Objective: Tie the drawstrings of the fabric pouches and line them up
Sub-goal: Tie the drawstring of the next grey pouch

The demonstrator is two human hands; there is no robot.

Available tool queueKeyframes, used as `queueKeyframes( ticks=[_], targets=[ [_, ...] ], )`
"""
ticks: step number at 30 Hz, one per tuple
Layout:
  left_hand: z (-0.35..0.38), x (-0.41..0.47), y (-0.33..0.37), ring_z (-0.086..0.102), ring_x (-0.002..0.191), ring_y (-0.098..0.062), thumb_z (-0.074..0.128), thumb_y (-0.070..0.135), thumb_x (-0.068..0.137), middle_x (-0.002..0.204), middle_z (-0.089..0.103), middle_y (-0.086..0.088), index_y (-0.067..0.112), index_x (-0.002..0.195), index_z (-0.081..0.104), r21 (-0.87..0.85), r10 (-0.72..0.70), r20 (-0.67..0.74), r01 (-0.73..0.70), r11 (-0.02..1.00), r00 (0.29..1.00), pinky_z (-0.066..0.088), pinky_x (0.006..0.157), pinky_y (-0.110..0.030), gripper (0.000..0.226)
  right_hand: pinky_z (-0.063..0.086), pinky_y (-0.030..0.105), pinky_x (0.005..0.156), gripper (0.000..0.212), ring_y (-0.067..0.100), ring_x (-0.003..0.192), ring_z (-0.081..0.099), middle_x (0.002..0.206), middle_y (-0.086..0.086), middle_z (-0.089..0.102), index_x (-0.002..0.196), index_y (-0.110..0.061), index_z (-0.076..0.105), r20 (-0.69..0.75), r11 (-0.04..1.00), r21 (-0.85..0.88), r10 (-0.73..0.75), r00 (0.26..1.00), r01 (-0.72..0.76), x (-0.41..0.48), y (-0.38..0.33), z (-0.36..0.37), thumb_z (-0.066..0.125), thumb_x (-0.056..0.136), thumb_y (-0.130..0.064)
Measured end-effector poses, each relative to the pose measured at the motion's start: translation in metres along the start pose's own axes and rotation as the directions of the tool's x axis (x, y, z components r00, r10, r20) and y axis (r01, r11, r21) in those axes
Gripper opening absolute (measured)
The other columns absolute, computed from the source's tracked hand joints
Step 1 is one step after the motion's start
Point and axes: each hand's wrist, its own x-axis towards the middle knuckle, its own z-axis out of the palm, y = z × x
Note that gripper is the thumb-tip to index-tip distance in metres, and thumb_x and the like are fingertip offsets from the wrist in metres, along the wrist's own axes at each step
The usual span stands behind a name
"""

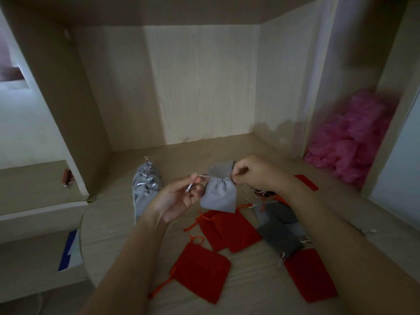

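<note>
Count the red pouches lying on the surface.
5. Front-left red pouch; two overlapping middle red pouches; front-right red pouch; far red pouch, partly hidden behind the right forearm. An orange scrap by the dark grey pouches may be another.

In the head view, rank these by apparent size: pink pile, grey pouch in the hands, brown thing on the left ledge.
Largest: pink pile.
Next: grey pouch, nearer the camera, so helped by closeness.
Smallest: brown thing.
</note>
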Motion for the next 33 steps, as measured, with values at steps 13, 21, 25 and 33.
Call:
queueKeyframes(
  ticks=[13,21,25,33],
  targets=[
    [0.006,0.002,-0.001,0.054,0.050,0.000,0.082,0.032,0.059,0.067,0.063,0.002,0.015,0.071,0.071,0.047,0.184,-0.015,-0.183,0.982,0.983,0.049,0.049,-0.010,0.024,0.048,0.026,0.071,0.020,0.015,0.075,0.064,0.083,0.008,0.068,0.090,-0.001,0.069,0.100,0.505,0.848,0.145,0.984,-0.160,0.008,-0.015,0.030,0.059,0.091,-0.017],
    [0.010,0.001,-0.002,0.052,0.056,-0.003,0.047,0.012,0.093,0.063,0.060,0.005,0.004,0.082,0.062,0.357,0.364,-0.112,-0.304,0.883,0.925,0.047,0.057,-0.013,0.020,0.051,0.023,0.088,0.023,0.016,0.097,0.068,0.101,0.009,0.072,0.104,-0.002,0.070,-0.009,0.568,0.823,0.036,0.999,-0.013,0.003,-0.017,0.037,0.068,0.083,-0.011],
    [0.015,0.002,-0.005,0.054,0.054,-0.006,0.053,0.009,0.088,0.060,0.062,0.001,0.001,0.084,0.064,0.428,0.405,-0.120,-0.321,0.845,0.906,0.048,0.057,-0.015,0.014,0.052,0.020,0.084,0.018,0.009,0.090,0.068,0.092,0.004,0.073,0.097,-0.003,0.072,-0.156,0.664,0.741,0.020,0.988,0.104,0.004,-0.020,0.042,0.071,0.081,-0.009],
    [0.012,-0.001,-0.003,0.061,0.059,-0.005,0.055,-0.003,0.086,0.068,0.069,-0.003,0.001,0.087,0.070,0.431,0.317,-0.104,-0.245,0.869,0.943,0.052,0.061,-0.014,0.016,0.045,0.018,0.067,0.012,0.007,0.075,0.059,0.082,0.004,0.066,0.092,-0.007,0.074,-0.356,0.897,0.300,-0.210,0.910,0.324,0.006,-0.019,0.045,0.069,0.081,-0.007]
  ],
)
